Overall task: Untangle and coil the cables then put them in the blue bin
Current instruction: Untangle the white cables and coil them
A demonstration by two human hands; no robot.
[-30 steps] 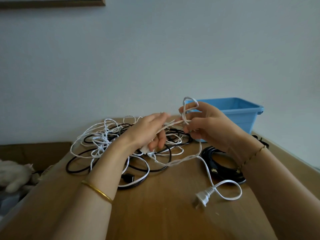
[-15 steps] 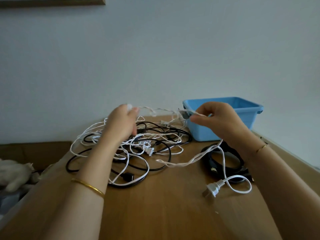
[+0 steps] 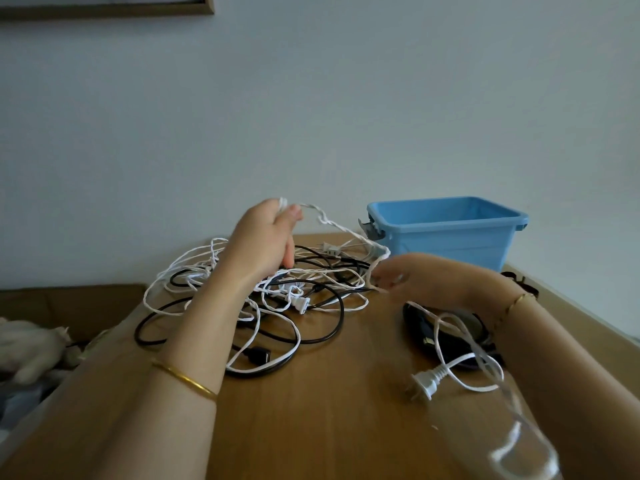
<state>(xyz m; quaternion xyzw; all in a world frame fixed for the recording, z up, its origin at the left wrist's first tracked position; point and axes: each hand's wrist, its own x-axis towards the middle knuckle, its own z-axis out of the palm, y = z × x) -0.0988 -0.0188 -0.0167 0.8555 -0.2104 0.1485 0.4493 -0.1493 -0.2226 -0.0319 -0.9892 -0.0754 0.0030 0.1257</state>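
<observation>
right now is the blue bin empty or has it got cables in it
Cannot tell: of the blue bin only the upper inner walls show, bare; the near wall hides its floor.

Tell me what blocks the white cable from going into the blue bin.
Nothing stands before the bin; its top is open. But the white cable in the left hand runs through the black cables.

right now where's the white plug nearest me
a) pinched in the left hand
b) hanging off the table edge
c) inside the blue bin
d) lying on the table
d: the white plug lies on the wooden table, just in front of the coiled black cable and outside the blue bin.
</observation>
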